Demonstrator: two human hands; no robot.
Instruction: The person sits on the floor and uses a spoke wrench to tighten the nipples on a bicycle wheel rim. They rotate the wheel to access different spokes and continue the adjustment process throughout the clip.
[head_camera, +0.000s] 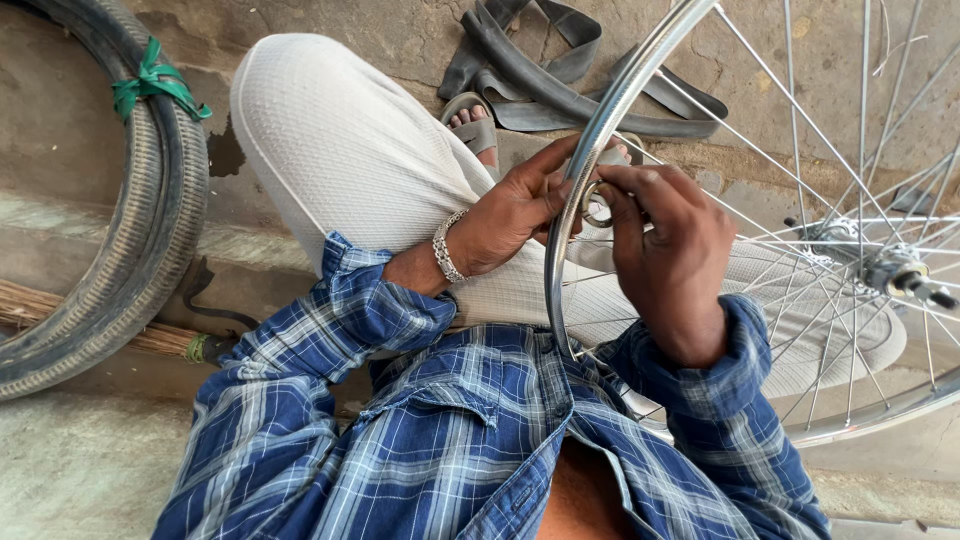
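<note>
Your blue plaid shirt (470, 440) fills six o'clock. Left hand (515, 210) fingers pinch the wheel rim (590, 150) steady; right hand (670, 240) fingertips grip a small ring (597, 205) against it.

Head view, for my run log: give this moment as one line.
left hand: grips wheel rim | right hand: pinches small ring at rim | tyres: left | inner tube: ground

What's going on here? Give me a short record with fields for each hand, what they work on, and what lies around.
left hand: left hand grips the shiny spoked metal wheel rim
right hand: right hand pinches a small ring-like part at the rim
behind: flat black rubber inner tube
left side: black ribbed tyres tied with green ribbon
</note>
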